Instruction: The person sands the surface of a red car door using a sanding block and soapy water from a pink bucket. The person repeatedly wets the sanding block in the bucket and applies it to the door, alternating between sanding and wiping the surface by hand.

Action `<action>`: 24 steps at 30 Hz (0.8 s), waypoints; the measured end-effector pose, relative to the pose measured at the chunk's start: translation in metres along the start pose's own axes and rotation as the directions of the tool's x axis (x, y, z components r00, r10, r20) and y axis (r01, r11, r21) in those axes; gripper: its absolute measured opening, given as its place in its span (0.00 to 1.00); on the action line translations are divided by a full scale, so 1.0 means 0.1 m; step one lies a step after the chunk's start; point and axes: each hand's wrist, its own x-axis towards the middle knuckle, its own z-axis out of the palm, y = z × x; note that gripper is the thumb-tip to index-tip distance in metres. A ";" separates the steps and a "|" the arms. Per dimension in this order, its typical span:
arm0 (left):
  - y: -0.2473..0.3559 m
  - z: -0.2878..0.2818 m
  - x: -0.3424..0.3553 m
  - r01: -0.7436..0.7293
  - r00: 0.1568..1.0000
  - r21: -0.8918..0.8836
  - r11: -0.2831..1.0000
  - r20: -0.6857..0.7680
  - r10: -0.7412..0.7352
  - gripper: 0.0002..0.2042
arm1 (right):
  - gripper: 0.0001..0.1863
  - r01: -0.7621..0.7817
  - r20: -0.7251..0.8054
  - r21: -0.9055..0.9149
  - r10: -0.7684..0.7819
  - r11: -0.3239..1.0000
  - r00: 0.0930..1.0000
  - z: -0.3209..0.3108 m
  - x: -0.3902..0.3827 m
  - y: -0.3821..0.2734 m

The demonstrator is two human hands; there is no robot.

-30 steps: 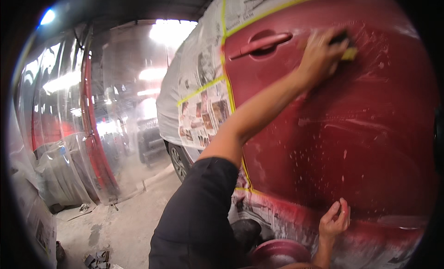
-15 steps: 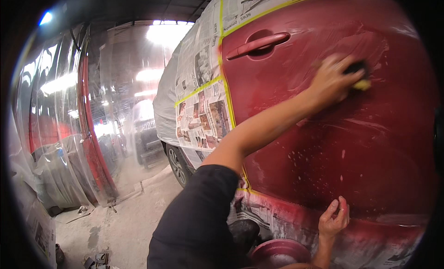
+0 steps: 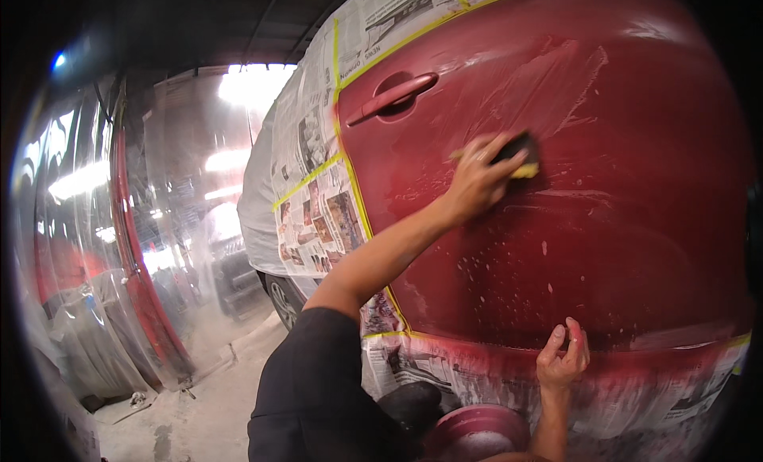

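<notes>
My left hand (image 3: 483,176) grips a black-and-yellow sanding pad (image 3: 520,156) against the middle of the red car door (image 3: 652,192), right of and below its handle (image 3: 397,92). Pale wet streaks and droplets cover parts of the panel. My right hand (image 3: 563,355) is low at the door, open, fingers loosely bent and apart with nothing seen in them. Yellow masking tape (image 3: 362,212) borders the door, with newspaper (image 3: 306,228) around it. Below my right hand, a pink-red bucket (image 3: 465,422) holds cloudy liquid.
Grey sheeting (image 3: 258,192) covers the car's body left of the door, above a wheel (image 3: 282,299). Clear plastic curtains (image 3: 79,303) and a red post (image 3: 139,295) stand to the left, with another vehicle (image 3: 234,279) behind them, on a dusty concrete floor (image 3: 159,434).
My left hand has swept the pad downward and to the left across the door. My right hand stays low at the panel. The view has shifted slightly.
</notes>
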 end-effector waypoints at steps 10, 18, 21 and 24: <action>-0.02 0.30 1.40 -0.076 0.986 0.170 0.983 -0.136 0.100 0.20 | 0.09 0.029 -0.057 -0.039 -0.031 0.999 0.998 0.09 0.11 -0.20; 0.00 0.21 0.98 -0.081 0.991 0.170 0.982 -0.089 0.097 0.25 | 0.09 0.022 -0.016 -0.027 -0.023 0.999 1.000 0.00 0.13 -0.05; -0.04 0.53 2.17 -0.074 0.972 0.219 0.973 -0.200 0.119 0.15 | 0.09 -0.022 -0.033 0.062 0.024 0.998 0.999 0.13 0.05 -0.25; 0.01 0.40 1.53 -0.110 0.973 0.140 0.984 -0.188 0.135 0.18 | 0.09 -0.014 -0.014 0.001 0.014 1.000 1.000 0.06 0.07 -0.17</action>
